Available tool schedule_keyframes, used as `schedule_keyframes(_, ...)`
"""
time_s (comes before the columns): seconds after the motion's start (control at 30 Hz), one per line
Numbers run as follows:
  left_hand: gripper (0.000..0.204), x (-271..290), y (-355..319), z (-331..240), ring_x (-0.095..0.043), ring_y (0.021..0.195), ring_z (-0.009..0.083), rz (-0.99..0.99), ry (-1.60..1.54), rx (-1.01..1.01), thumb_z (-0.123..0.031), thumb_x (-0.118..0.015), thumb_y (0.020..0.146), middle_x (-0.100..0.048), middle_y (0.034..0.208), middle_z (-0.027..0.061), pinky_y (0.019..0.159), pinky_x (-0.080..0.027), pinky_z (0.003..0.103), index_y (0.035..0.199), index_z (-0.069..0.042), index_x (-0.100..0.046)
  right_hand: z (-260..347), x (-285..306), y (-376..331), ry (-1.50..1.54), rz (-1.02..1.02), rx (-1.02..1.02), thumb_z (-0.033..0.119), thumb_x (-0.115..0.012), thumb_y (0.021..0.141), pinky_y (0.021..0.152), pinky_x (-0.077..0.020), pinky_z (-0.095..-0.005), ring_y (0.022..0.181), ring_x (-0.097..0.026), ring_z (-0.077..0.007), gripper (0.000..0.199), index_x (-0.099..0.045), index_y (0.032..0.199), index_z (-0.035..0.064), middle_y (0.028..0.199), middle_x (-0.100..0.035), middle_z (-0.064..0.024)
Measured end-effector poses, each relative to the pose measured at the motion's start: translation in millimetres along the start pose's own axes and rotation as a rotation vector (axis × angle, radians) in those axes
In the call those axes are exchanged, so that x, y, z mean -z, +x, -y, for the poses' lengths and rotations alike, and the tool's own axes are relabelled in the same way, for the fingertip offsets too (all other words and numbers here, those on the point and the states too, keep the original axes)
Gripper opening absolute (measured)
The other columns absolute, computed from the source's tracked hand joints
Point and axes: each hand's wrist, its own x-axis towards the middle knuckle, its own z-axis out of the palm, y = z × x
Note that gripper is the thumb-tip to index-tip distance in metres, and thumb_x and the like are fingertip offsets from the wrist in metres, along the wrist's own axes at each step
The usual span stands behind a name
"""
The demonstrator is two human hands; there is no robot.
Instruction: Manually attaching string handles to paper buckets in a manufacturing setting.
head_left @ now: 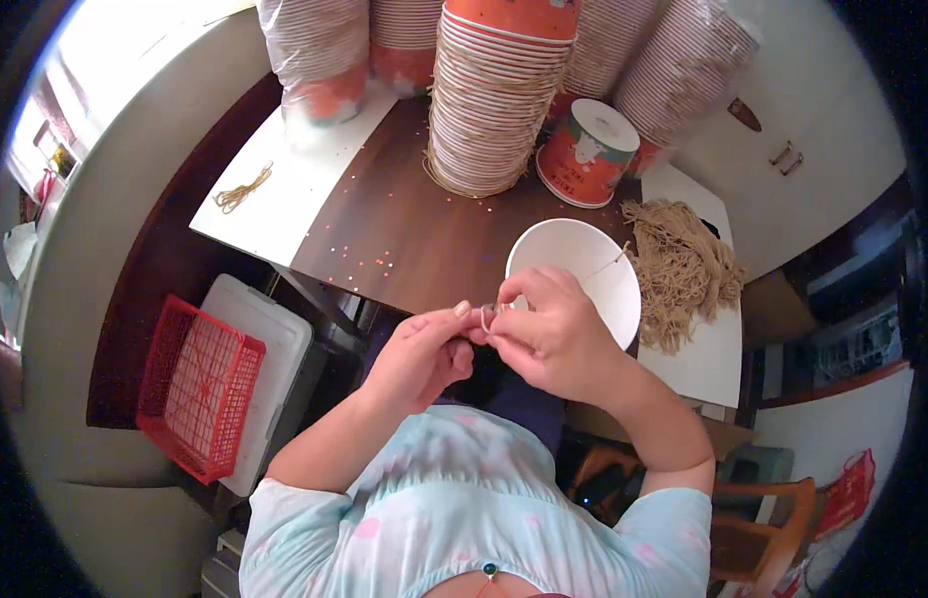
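Observation:
In front of my body, my left hand (424,349) and my right hand (554,334) meet fingertip to fingertip. A small loop of pale cord (486,319) shows between them, and both hands pinch it; the exact hold is partly hidden by the fingers. Right behind my right hand is a white-lined paper bucket (618,299), its open mouth facing me. A strand of twine (609,265) crosses its inside near the right rim. To its right lies a big tangled heap of tan twine (683,264).
Tall nested stacks of paper buckets (499,110) line the back of the brown table (384,219). One red bucket (587,159) stands upside down. A small twine bundle (243,189) and scattered paper dots lie to the left. A red basket (200,384) rests on a white lid below.

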Motion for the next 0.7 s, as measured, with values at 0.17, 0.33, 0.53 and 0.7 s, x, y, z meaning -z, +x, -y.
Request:
schedule_keyframes(0.17,0.018,4,9,2,-0.049,0.059,0.004,0.061,-0.016,-0.042,-0.019,-0.057,0.093,-0.059,0.074,-0.0012,0.053,-0.042,0.02,0.095,-0.003,-0.063,0,-1,-6,-0.109,0.044,0.154,0.011,-0.073,0.065,0.075,-0.0386,-0.0385,0.077,-0.049,-0.0241,0.015,-0.06,0.072,0.0092,0.089,-0.053,-0.0041)
schedule_keyframes(0.33,0.012,0,11,-5,-0.049,0.058,0.0048,0.051,-0.055,-0.095,-0.014,-0.057,0.091,-0.06,0.076,0.0009,0.053,-0.042,0.02,0.091,-0.003,-0.061,-10,8,-8,0.031,0.025,0.059,0.011,-0.072,0.068,0.08,-0.0421,-0.037,0.085,-0.054,-0.0253,0.015,-0.06,0.078,0.0078,0.091,-0.055,-0.0062)
schedule_keyframes(0.53,0.007,-3,13,-11,-0.052,0.057,0.0061,0.083,0.009,-0.214,-0.01,-0.054,0.092,-0.065,0.085,0.0111,0.051,-0.041,0.019,0.091,-0.003,-0.057,-66,24,-9,0.421,0.256,-0.416,0.008,-0.059,0.073,0.097,-0.0411,-0.0328,0.108,-0.055,-0.0232,0.046,-0.051,0.119,0.0023,0.109,-0.059,-0.0111)
schedule_keyframes(0.7,0.009,-4,21,-5,-0.052,0.058,0.0055,0.047,0.088,-0.236,-0.012,-0.056,0.093,-0.065,0.079,0.009,0.05,-0.039,0.017,0.091,-0.004,-0.058,-73,34,0,0.461,0.838,-0.38,0.017,-0.06,0.08,0.081,-0.0461,-0.0282,0.09,-0.058,-0.0146,0.031,-0.059,0.107,0.0022,0.094,-0.063,-0.0066)
